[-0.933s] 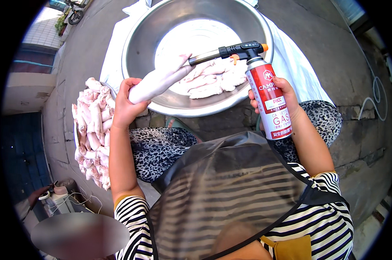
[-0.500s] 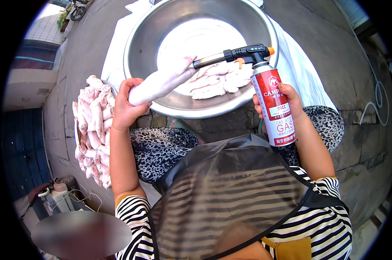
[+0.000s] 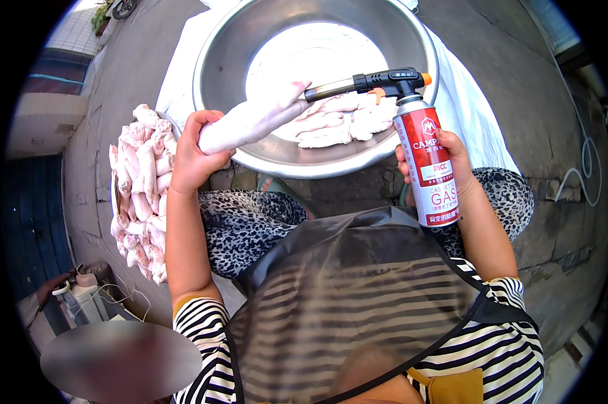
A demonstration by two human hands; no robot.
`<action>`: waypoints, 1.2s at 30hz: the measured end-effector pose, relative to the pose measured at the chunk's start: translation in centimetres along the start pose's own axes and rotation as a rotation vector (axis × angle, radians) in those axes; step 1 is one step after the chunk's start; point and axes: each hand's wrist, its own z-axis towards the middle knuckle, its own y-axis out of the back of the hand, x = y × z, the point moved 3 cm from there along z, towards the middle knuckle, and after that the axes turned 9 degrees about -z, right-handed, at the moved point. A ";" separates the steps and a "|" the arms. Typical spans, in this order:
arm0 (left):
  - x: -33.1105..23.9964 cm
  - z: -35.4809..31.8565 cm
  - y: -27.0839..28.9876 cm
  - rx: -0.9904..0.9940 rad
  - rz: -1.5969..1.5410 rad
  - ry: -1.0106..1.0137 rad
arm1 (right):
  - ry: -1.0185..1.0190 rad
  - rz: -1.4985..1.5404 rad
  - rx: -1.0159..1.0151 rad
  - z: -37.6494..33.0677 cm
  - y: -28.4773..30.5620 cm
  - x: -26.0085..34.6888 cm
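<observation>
Left hand [image 3: 195, 158] grips a pale pig trotter [image 3: 250, 121] over the wide steel basin [image 3: 216, 74]; right hand [image 3: 452, 161] clasps a red gas canister with white label [image 3: 428, 161], its black torch nozzle [image 3: 364, 83] touching the trotter's tip.

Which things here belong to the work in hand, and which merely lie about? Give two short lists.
In use:
left hand holding a pale trotter
right hand holding a red gas torch
steel basin
heap of trotters

Lying about:
white hose
white jug
</observation>
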 end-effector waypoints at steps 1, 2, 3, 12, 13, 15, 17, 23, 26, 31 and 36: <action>0.0 0.0 0.0 0.001 0.000 -0.003 | 0.000 0.002 0.004 0.0 0.0 0.0; 0.0 0.0 0.1 0.001 0.000 -0.007 | 0.001 0.004 0.007 0.0 0.0 0.0; 0.0 0.0 0.1 0.000 -0.005 -0.006 | -0.001 0.007 0.009 0.0 0.0 0.0; 0.1 -0.2 0.2 -0.003 -0.031 -0.003 | -0.006 0.003 0.004 0.0 -0.2 0.0; 0.1 -0.2 0.3 -0.004 -0.027 -0.004 | -0.007 0.002 0.004 0.0 -0.3 0.0; 0.1 -0.2 0.3 -0.011 -0.041 0.000 | -0.009 -0.003 0.001 0.0 -0.4 0.1; 0.0 -0.2 0.2 -0.020 -0.071 0.007 | -0.006 -0.003 -0.002 0.0 -0.4 0.1; -0.3 -0.3 0.2 -0.035 -0.064 0.007 | -0.014 -0.009 0.004 0.1 -0.3 0.0; -0.3 -0.3 0.2 -0.040 -0.082 0.017 | -0.014 -0.005 0.002 0.1 -0.4 0.0; 0.0 -0.2 0.4 -0.077 -0.084 0.033 | -0.008 -0.010 -0.009 0.0 -0.3 0.0; 0.3 -0.2 0.8 -0.086 -0.064 0.036 | 0.004 -0.028 -0.030 0.0 -0.4 0.1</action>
